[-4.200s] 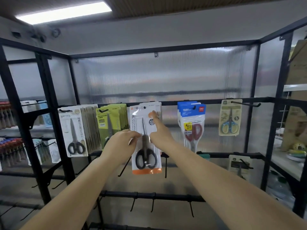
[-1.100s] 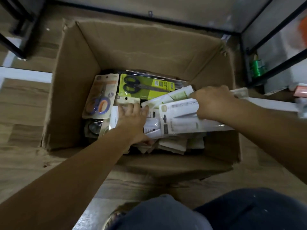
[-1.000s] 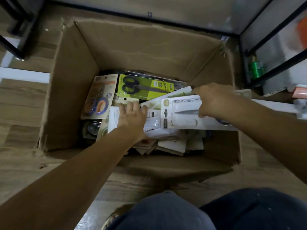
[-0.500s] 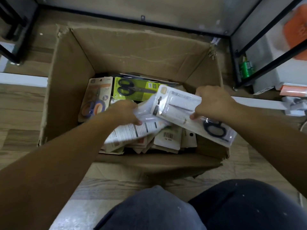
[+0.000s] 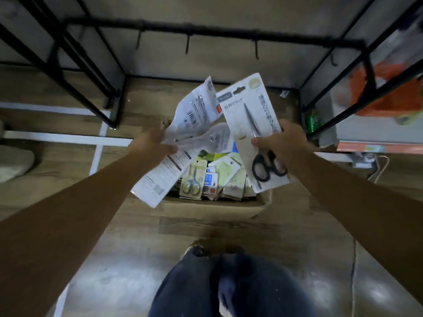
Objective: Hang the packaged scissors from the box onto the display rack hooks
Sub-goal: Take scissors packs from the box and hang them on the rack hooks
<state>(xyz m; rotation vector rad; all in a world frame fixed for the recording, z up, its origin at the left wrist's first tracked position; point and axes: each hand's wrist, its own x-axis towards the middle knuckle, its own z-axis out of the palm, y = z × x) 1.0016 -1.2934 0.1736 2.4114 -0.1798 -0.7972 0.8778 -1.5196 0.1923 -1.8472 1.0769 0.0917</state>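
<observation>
Since half-second earlier, I lifted both hands' packs clear above cardboard box. Right hand gripped black-handled scissors pack; left hand pinched several white packs. Many packs remained in box; hooks beyond box bare. Hanging not yet done.

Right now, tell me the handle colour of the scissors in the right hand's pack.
Black handles, clearest in the head view.

Left grip pinching, right grip clasping, both arms outstretched
</observation>
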